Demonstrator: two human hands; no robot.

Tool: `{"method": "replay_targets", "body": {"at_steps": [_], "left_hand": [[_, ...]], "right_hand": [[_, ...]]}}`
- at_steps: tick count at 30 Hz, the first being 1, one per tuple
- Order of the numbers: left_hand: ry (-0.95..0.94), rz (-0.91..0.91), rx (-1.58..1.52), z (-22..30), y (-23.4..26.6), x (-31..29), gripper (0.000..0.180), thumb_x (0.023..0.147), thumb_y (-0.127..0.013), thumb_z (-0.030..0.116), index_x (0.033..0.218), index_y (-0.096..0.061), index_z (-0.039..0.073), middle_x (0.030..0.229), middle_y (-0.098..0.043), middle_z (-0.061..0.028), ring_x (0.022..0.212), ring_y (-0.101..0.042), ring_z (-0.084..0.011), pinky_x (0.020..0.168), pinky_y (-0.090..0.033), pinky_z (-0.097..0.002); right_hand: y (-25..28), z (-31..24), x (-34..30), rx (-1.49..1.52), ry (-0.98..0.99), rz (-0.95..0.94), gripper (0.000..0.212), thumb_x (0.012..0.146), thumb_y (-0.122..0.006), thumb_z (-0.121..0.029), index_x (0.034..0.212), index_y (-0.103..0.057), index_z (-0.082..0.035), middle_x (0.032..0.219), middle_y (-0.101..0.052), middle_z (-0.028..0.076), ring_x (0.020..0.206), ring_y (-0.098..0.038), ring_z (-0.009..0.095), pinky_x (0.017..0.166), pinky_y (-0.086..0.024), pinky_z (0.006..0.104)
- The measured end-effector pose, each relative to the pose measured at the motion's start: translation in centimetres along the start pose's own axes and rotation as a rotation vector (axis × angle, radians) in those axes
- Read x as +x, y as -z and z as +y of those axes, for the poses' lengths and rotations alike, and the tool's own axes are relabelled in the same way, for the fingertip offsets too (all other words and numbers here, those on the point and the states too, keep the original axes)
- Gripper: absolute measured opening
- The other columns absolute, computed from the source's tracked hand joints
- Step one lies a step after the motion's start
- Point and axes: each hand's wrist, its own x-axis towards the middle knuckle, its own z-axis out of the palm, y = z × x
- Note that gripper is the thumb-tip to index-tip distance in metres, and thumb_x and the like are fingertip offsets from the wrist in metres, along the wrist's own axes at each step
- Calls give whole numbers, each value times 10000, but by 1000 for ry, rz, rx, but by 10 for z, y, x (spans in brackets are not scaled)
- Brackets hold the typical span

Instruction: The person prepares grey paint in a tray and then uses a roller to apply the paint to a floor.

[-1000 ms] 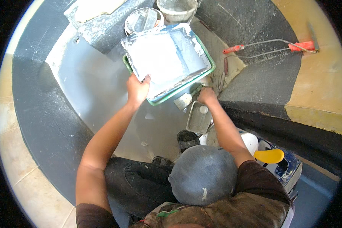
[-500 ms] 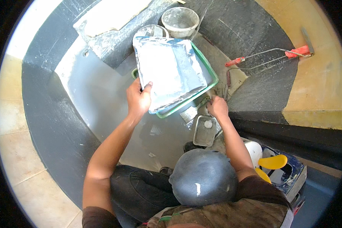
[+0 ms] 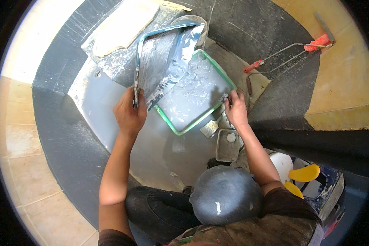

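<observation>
My left hand (image 3: 129, 112) grips the lower left edge of a blue paint tray (image 3: 158, 55) coated in pale and dark smears. The tray is tilted up, its right part above a green-rimmed tray (image 3: 166, 119). Thick grey paste (image 3: 201, 80) fills the green tray, lumpy at the far side and smoother near me. At the green tray's right corner, my right hand (image 3: 237, 110) has its fingers pinched on a small, dirty bit that I cannot identify. Just below that tray lies a paint-crusted brush (image 3: 209, 128), next to a small grey tub (image 3: 227, 151) with a round white thing inside.
Roller frames with red parts (image 3: 319, 42) lean on the right wall (image 3: 291, 74). A pale slab (image 3: 125, 30) rests on a smeared board at far left. To my right stands a blue crate (image 3: 332, 188) with yellow-handled items (image 3: 305, 173). My knee (image 3: 227, 197) is close below.
My left hand has lifted the blue tray off the green one and tipped it leftward, uncovering the grey paste. My right hand has moved up from the brush to the green tray's corner.
</observation>
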Motion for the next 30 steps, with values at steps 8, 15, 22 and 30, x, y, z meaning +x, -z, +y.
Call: {"method": "replay_targets", "body": {"at_steps": [8,15,22,30], "left_hand": [[240,-9,-89,1,37,-54,164,997,-679,90,1120,-674,-20,893,-739,-85,799,-657,-112,727,-517,-289],[716,4,-680,6,28,-70,221,1021,-643,80,1204,-634,-45,1117,-724,-90,958,-654,-140,847,-509,-287],[959,-218,-857,-5,-18,-116,303,1029,-646,129,1275,-625,-47,1181,-719,-124,1048,-660,-167,913,-509,-317],[1008,-162,-1012,-31,-97,-110,308,1061,-612,181,1252,-594,-61,1198,-708,-123,1054,-647,-166,920,-514,-330]], "right_hand": [[-6,8,8,305,-127,105,195,1018,-591,-163,1091,-467,-32,891,-630,250,836,-629,465,739,-498,495],[5,-52,45,489,-156,65,241,1018,-655,-228,1151,-557,-52,956,-638,151,844,-618,229,774,-501,326],[-72,-67,106,124,318,-196,389,900,-694,-100,1271,-583,-73,1109,-663,241,1033,-651,465,886,-535,527],[-64,-36,98,77,269,-2,474,890,-691,-42,1331,-518,-25,1206,-638,267,1116,-619,467,927,-513,523]]}}
